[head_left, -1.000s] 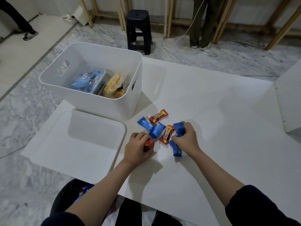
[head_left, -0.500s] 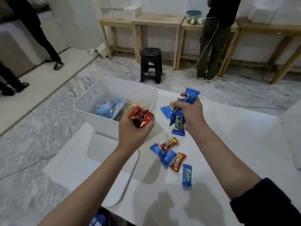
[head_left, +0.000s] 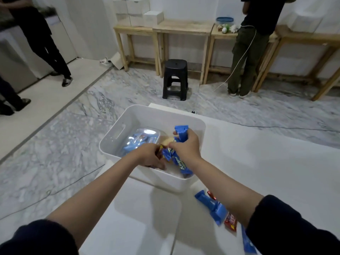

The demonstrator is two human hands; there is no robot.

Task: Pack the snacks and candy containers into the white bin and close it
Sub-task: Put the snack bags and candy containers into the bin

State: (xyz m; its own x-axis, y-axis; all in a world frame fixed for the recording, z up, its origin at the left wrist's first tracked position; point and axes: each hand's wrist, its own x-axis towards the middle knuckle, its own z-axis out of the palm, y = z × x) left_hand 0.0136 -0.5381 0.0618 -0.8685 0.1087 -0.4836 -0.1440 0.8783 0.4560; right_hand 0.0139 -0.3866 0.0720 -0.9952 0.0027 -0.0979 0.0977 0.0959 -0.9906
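The white bin stands on the white table. Inside it lie a clear container of blue candies and a pale snack bag. My left hand is over the bin's near side, closed on red-wrapped snacks. My right hand is above the bin, gripping several blue snack bars; some hang down from it. Loose blue bars and a red bar lie on the table under my right forearm. The bin's white lid lies flat in front of the bin.
A black stool stands on the marble floor beyond the table. Wooden benches line the far wall, with a person standing at them. Other people's legs are at the far left. A cable runs across the floor.
Both hands picked up snacks from the table, lifted them, and now hold them over the inside of the bin. My head has tilted up, showing more of the room.
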